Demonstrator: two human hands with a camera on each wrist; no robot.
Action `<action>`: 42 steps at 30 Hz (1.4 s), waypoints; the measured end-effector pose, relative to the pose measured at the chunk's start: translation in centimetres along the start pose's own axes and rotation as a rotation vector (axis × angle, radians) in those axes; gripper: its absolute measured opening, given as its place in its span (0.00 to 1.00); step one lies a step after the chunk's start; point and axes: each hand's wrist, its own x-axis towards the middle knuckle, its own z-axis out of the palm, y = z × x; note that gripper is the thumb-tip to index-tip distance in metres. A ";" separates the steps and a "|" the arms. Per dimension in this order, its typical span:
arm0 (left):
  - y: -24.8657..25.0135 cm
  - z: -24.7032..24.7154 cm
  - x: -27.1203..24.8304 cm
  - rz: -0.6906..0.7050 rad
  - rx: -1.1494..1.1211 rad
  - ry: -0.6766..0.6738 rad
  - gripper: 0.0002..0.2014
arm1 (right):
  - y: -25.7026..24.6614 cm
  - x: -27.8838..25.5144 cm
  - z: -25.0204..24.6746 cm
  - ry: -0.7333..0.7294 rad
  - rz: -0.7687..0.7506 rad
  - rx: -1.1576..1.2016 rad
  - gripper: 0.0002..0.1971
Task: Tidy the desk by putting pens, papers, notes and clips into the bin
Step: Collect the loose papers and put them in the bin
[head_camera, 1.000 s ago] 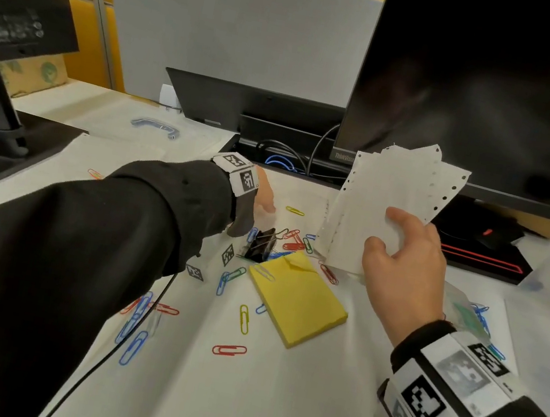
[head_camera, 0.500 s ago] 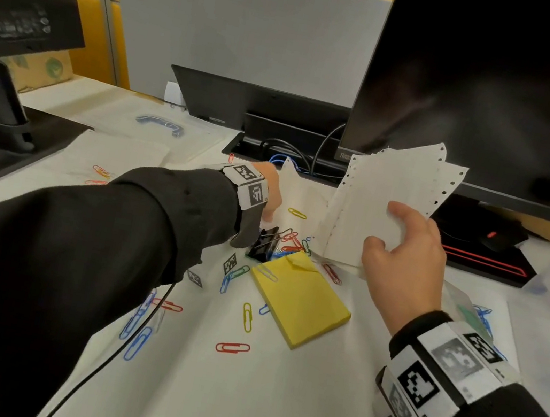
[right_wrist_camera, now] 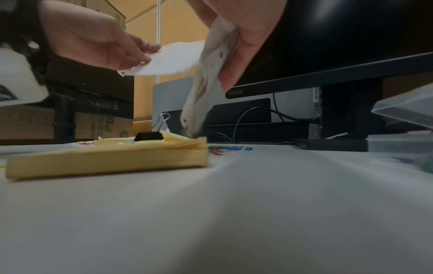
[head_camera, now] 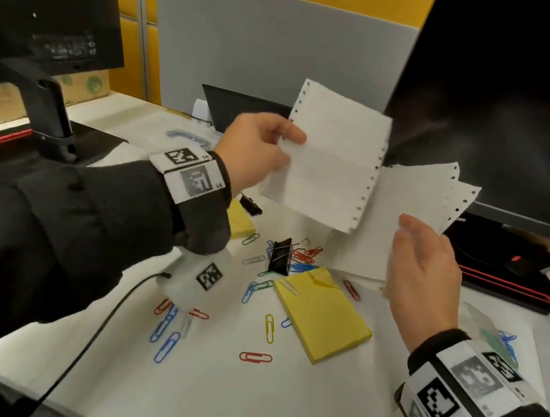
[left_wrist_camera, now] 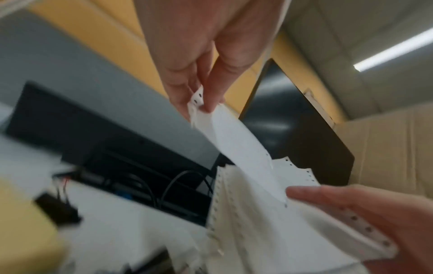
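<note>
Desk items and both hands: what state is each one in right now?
Left hand: pinching a single perforated sheet, held up.
Right hand: gripping the paper stack, raised off the desk.
Yellow sticky-note pad: lying flat, top corner curled.
Black binder clip: lying loose on the desk.
Paper clips: scattered loose.

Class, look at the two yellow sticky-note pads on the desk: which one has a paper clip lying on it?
The nearer, larger yellow pad; a pale paper clip lies on its corner. The other pad is mostly hidden.

Left hand (head_camera: 257,153) and right hand (head_camera: 423,278) raised, each grip pinched.
</note>
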 end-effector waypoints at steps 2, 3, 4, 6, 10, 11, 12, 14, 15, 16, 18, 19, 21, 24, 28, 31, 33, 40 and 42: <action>-0.3 1.0 -1.2 -0.102 -0.093 -0.096 0.16 | -0.3 -0.1 0.4 0.003 -0.030 0.078 0.19; -0.6 1.6 -1.8 -0.143 -0.092 -0.158 0.15 | -0.4 -0.1 0.7 0.004 -0.048 0.096 0.20; -0.9 2.1 -2.4 -0.168 -0.065 -0.220 0.14 | -0.6 -0.2 0.9 0.009 -0.063 0.091 0.21; -1.7 2.9 -3.0 -0.130 0.086 -0.298 0.13 | -0.7 -0.3 1.3 0.024 -0.079 0.046 0.22; -3.1 1.1 -2.1 0.079 0.612 -0.253 0.09 | -1.1 -0.5 1.1 0.036 -0.072 0.108 0.30; -3.6 0.1 -1.5 0.062 0.697 -0.232 0.10 | -1.2 -0.6 1.0 0.031 -0.074 0.144 0.31; -4.2 -1.1 -0.7 0.018 0.776 -0.209 0.11 | -1.3 -0.6 1.0 0.023 -0.073 0.178 0.33; -5.5 -3.6 0.8 -0.122 0.948 -0.180 0.13 | -1.3 -0.5 1.1 0.002 -0.082 0.210 0.36; -6.1 -4.8 1.4 -0.199 1.032 -0.174 0.15 | -1.2 -0.4 1.2 -0.007 -0.103 0.196 0.35; -6.7 -5.9 1.9 -0.270 1.105 -0.165 0.17 | -1.1 -0.3 1.3 -0.014 -0.131 0.165 0.34; -7.7 -7.4 2.3 -0.399 1.196 -0.162 0.21 | -0.7 0.1 1.7 -0.018 -0.184 0.087 0.30; -8.2 -7.9 2.3 -0.456 1.219 -0.181 0.24 | -0.6 0.2 1.9 -0.018 -0.201 0.056 0.28; -9.2 -8.1 2.2 -0.555 1.231 -0.221 0.28 | -0.5 0.4 2.3 -0.019 -0.211 0.027 0.25; -9.7 -8.0 2.1 -0.622 1.225 -0.247 0.28 | -0.8 0.5 2.6 -0.014 -0.217 0.022 0.23; -9.2 -8.0 2.0 -0.517 1.264 -0.256 0.23 | -0.8 0.6 2.7 -0.013 -0.212 0.030 0.22; -9.0 -8.1 1.8 -0.486 1.365 -0.322 0.19 | -0.8 0.6 2.7 -0.015 -0.202 0.043 0.21; -9.4 -8.7 2.1 -0.514 1.338 -0.352 0.17 | -0.8 0.6 2.7 -0.018 -0.201 0.043 0.21; -10.1 -11.2 3.3 -0.562 1.173 -0.229 0.34 | -0.9 0.6 2.7 -0.017 -0.184 0.044 0.21; -10.6 -11.5 3.2 -0.643 1.151 -0.266 0.43 | -0.9 0.6 2.7 -0.007 -0.190 0.031 0.20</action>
